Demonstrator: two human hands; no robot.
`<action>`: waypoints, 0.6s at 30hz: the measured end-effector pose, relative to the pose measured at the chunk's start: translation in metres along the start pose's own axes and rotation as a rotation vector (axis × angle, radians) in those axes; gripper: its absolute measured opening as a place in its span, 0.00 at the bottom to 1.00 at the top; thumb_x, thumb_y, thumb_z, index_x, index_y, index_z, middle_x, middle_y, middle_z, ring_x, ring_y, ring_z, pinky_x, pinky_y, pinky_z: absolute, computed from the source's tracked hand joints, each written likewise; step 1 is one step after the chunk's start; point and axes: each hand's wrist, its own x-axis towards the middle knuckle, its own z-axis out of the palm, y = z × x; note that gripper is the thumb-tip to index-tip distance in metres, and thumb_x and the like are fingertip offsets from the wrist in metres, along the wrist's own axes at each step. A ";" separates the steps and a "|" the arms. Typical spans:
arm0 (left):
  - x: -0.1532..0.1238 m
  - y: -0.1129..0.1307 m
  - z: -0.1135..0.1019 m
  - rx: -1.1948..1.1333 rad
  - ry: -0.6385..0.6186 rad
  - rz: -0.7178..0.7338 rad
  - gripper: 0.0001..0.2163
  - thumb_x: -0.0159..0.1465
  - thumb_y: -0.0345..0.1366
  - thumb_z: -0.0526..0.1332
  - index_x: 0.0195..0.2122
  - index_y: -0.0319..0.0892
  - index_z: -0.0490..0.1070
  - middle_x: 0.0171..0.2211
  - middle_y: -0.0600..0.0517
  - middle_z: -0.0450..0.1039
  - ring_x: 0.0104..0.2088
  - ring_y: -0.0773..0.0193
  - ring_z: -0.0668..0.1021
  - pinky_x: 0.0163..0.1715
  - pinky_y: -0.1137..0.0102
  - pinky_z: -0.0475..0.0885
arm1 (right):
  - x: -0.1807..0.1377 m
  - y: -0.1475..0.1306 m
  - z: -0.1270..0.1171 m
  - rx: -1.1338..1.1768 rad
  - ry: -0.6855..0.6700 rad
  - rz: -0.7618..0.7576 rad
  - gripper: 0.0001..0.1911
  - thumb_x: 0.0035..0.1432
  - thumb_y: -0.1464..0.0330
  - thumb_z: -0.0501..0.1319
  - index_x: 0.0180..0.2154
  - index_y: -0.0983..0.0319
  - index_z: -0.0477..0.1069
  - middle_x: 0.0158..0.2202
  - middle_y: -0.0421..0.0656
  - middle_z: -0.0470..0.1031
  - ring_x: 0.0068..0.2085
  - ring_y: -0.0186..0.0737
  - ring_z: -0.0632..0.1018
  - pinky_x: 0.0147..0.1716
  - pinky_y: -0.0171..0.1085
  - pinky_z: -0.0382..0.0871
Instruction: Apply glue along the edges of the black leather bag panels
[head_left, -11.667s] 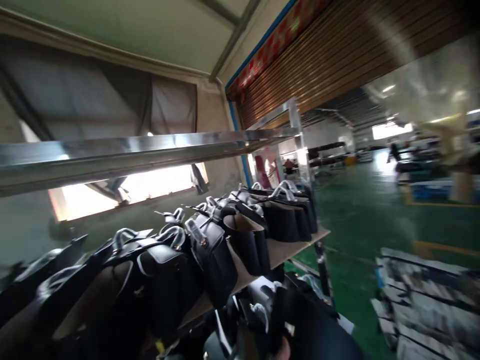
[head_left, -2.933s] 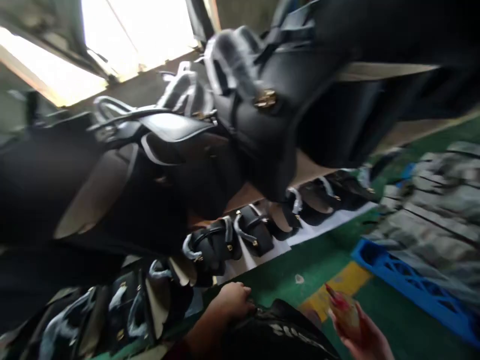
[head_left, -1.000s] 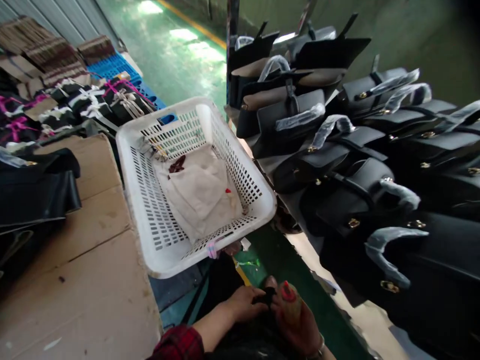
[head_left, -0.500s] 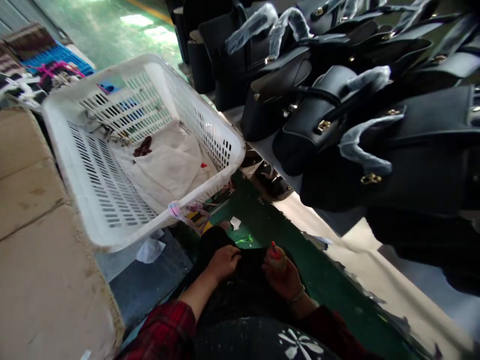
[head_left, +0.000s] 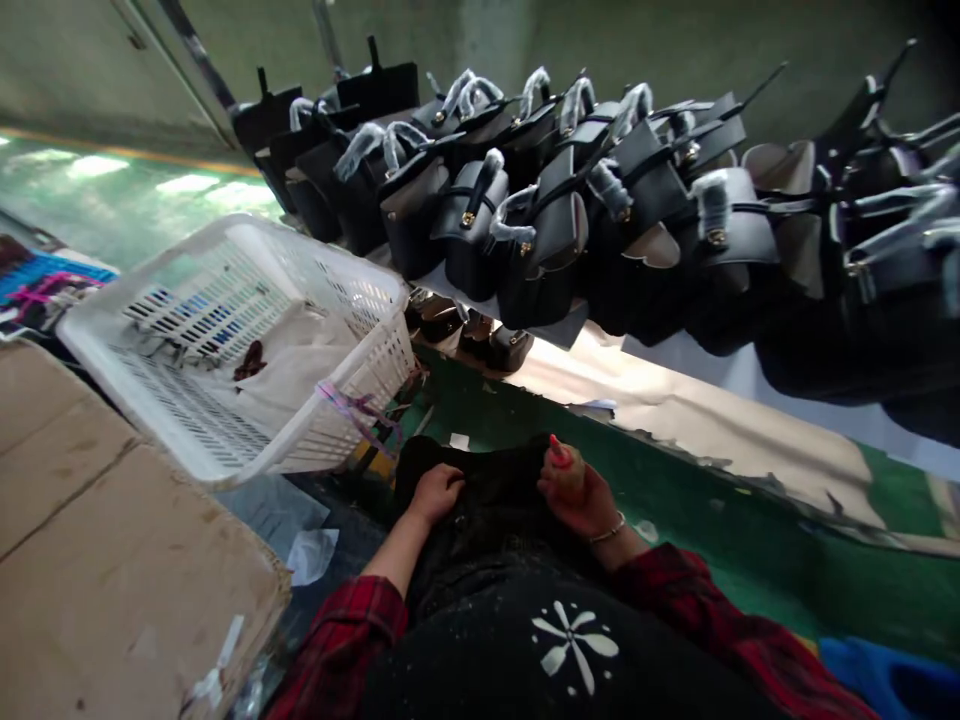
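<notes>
My right hand [head_left: 592, 508] is closed around a small glue-type bottle [head_left: 564, 468] with a red nozzle pointing up; its body is yellowish and mostly covered by the fingers. Over my left thigh lies my left hand [head_left: 436, 492], fingers curled in. Whether anything is inside those fingers is hidden. Both hands stay low and apart, above my dark trousers and the black apron [head_left: 517, 640] with a white flower print. Ahead of the left hand stands a white plastic basket [head_left: 375, 370] with a pale cloth [head_left: 300, 350] and a brown bundle [head_left: 250, 360] inside.
Rows of black handbags [head_left: 540, 250] with plastic-wrapped handles fill a raised surface ahead and right. Beneath are more bags [head_left: 495, 345] and brown paper [head_left: 675, 390]. A cardboard-covered surface [head_left: 112, 550] is at left. Something blue [head_left: 885, 675] lies lower right.
The view has swung to the right and up, showing more handbags and the wall behind. Both hands keep nearly the same pose, the bottle still in the right one.
</notes>
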 end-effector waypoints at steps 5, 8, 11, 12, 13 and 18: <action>-0.021 0.005 -0.011 -0.077 0.066 -0.029 0.03 0.65 0.30 0.64 0.39 0.37 0.76 0.39 0.48 0.80 0.42 0.59 0.81 0.47 0.58 0.75 | -0.003 0.017 0.010 0.015 -0.026 0.033 0.14 0.62 0.59 0.61 0.43 0.62 0.74 0.35 0.44 0.81 0.31 0.37 0.80 0.26 0.32 0.75; -0.023 0.018 -0.031 -0.129 0.209 -0.018 0.07 0.67 0.33 0.61 0.41 0.37 0.77 0.37 0.49 0.81 0.38 0.60 0.82 0.44 0.61 0.76 | -0.004 0.023 0.012 0.036 -0.110 0.021 0.14 0.63 0.60 0.61 0.44 0.64 0.74 0.37 0.46 0.82 0.34 0.39 0.81 0.27 0.32 0.76; -0.024 0.036 -0.069 -0.114 0.448 0.014 0.12 0.67 0.35 0.58 0.45 0.37 0.77 0.42 0.45 0.81 0.44 0.58 0.81 0.48 0.64 0.74 | -0.007 0.024 0.009 0.041 -0.177 -0.015 0.14 0.64 0.61 0.61 0.45 0.64 0.73 0.39 0.46 0.82 0.36 0.39 0.82 0.29 0.32 0.78; -0.025 0.041 -0.086 -0.094 0.523 0.023 0.13 0.67 0.36 0.57 0.47 0.37 0.77 0.44 0.44 0.81 0.46 0.57 0.80 0.50 0.65 0.73 | -0.007 0.023 0.008 0.040 -0.194 -0.026 0.14 0.64 0.61 0.61 0.46 0.64 0.73 0.40 0.46 0.82 0.36 0.39 0.83 0.29 0.32 0.78; -0.027 0.046 -0.104 -0.068 0.588 0.029 0.15 0.66 0.38 0.56 0.49 0.37 0.76 0.46 0.43 0.80 0.47 0.56 0.80 0.50 0.65 0.72 | -0.008 0.023 0.006 0.040 -0.207 -0.036 0.14 0.64 0.61 0.61 0.47 0.64 0.72 0.40 0.46 0.82 0.36 0.38 0.83 0.29 0.32 0.78; -0.034 0.058 -0.196 0.119 0.717 -0.024 0.21 0.59 0.37 0.61 0.52 0.33 0.74 0.53 0.36 0.75 0.55 0.43 0.74 0.57 0.53 0.66 | -0.008 0.022 0.000 0.057 -0.245 -0.069 0.19 0.63 0.59 0.63 0.49 0.64 0.69 0.41 0.46 0.82 0.38 0.39 0.83 0.28 0.32 0.78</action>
